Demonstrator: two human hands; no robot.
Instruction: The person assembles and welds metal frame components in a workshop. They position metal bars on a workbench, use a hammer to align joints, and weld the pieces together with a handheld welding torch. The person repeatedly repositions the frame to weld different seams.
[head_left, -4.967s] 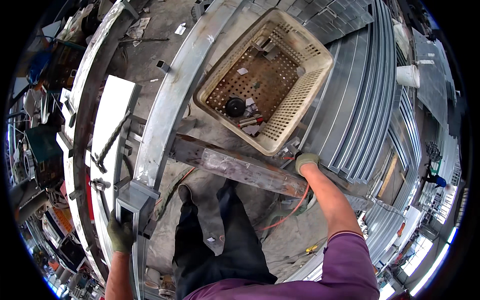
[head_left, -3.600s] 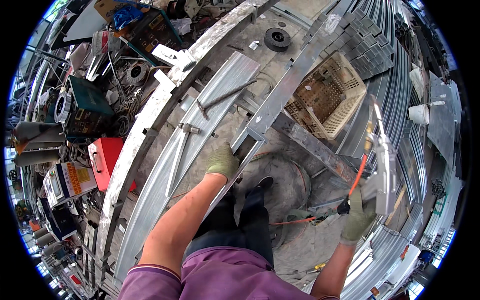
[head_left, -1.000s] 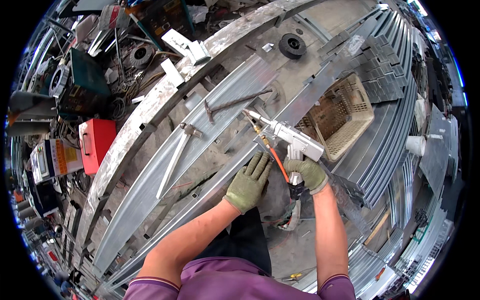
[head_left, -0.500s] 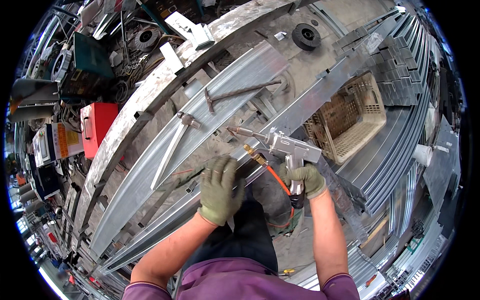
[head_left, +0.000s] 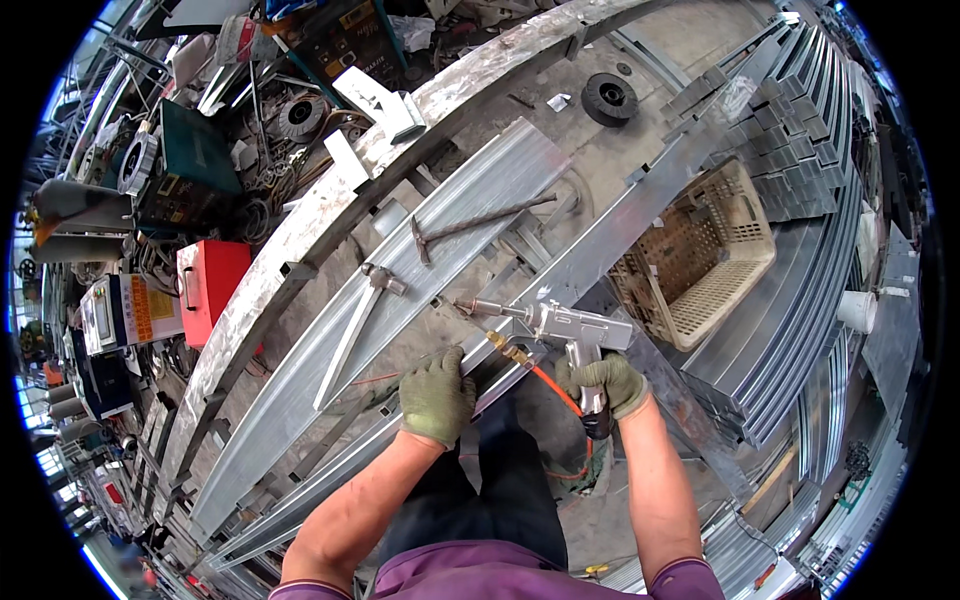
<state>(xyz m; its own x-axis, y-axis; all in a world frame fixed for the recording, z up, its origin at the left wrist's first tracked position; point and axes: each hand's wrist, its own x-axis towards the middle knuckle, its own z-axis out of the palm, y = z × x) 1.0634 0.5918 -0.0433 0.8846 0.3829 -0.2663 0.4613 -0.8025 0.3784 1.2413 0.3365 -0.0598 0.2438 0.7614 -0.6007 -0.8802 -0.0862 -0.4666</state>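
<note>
My right hand (head_left: 612, 385), in an olive glove, is closed round the handle of a silver pistol-grip air tool (head_left: 575, 328). The tool's long nose points left over the metal work. An orange hose (head_left: 554, 384) with a brass fitting (head_left: 510, 350) runs beside it. My left hand (head_left: 437, 397), gloved alike, lies on the edge of a steel channel (head_left: 385, 425) with its fingers bent over it. A hammer (head_left: 358, 335) rests on a wide galvanized channel (head_left: 480, 195), and a rusty T-shaped bar (head_left: 480, 226) lies farther along.
A beige plastic crate (head_left: 660, 310) stands to the right, near stacked metal profiles (head_left: 790, 330). A long curved beam (head_left: 285, 225) crosses the left side. Beyond it are a red box (head_left: 215, 290) and green machines (head_left: 190, 165). A black spool (head_left: 609, 99) sits on the floor ahead.
My left hand has come down onto the channel edge, its fingers drawing in. The air tool has dropped slightly and moved left in the picture, still in my right hand. The whole view has shifted a little.
</note>
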